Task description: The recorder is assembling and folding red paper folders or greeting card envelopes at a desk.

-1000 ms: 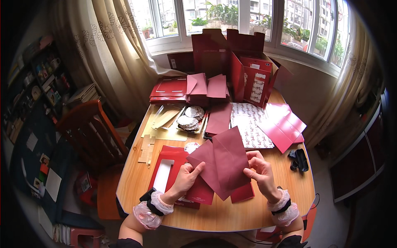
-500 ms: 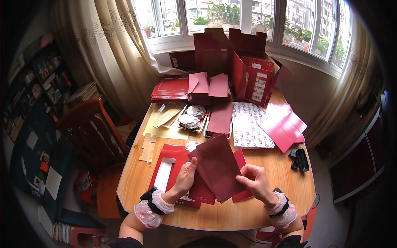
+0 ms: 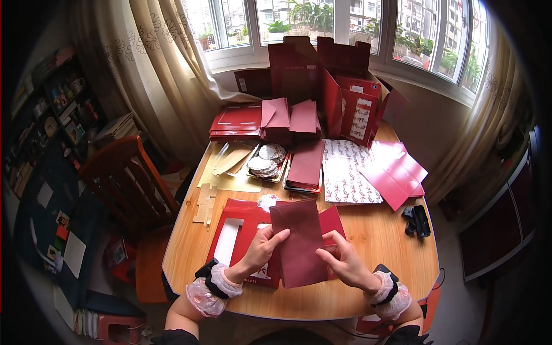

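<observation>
Above the table's front half I hold burgundy paper envelopes [image 3: 299, 256] lined up in one upright stack. My left hand [image 3: 261, 250] grips their left edge, its thumb lying across the front. At the right edge is my right hand [image 3: 348, 264], thumb on the front and index finger along the side; its other fingers are partly hidden. Behind the envelopes lies a flat red box [image 3: 238, 213] with a white window at its left. A red sheet [image 3: 333, 221] shows behind my right hand.
Farther back sit a burgundy envelope stack [image 3: 305, 164], round patterned cards [image 3: 264, 164], a patterned white sheet [image 3: 351, 178] and glossy pink-red card pieces [image 3: 397, 178]. Pink envelopes [image 3: 276, 115] and open red boxes [image 3: 351, 103] stand near the window. A black strap-like item [image 3: 417, 221] is right.
The two fanned burgundy envelopes have come together into one aligned stack and turned more upright. My left hand has shifted right and its thumb now lies over them; my right hand has moved slightly left.
</observation>
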The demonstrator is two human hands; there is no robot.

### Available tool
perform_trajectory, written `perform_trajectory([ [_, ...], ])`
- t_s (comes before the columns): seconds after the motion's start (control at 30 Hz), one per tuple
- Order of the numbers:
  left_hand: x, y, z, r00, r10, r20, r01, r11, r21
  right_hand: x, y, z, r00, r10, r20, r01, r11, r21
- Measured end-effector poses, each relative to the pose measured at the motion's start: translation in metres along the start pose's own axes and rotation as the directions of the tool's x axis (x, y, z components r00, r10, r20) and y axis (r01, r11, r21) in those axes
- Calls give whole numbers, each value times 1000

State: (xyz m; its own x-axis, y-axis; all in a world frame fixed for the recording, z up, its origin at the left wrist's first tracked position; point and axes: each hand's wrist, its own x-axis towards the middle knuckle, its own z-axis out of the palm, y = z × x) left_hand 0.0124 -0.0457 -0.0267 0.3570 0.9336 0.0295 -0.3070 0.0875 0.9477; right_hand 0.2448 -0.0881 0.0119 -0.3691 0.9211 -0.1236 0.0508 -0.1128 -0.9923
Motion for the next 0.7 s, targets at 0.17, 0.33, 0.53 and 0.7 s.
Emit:
perform_trajectory([
  [0.17,-2,0,-1,993,-76,88,73,996,41,5,13,-11,994,-53,96,42,993,113],
  [0.33,5,-9,0,987,129,97,-142,980,139,3,4,-9,998,42,49,-49,986,161],
  [0.53,3,-7,10,984,174,27,-175,981,77,5,10,-7,996,70,49,-79,978,192],
  [0.7,1,-10,10,972,230,43,-234,953,192,5,12,-4,995,71,71,-83,977,194],
])
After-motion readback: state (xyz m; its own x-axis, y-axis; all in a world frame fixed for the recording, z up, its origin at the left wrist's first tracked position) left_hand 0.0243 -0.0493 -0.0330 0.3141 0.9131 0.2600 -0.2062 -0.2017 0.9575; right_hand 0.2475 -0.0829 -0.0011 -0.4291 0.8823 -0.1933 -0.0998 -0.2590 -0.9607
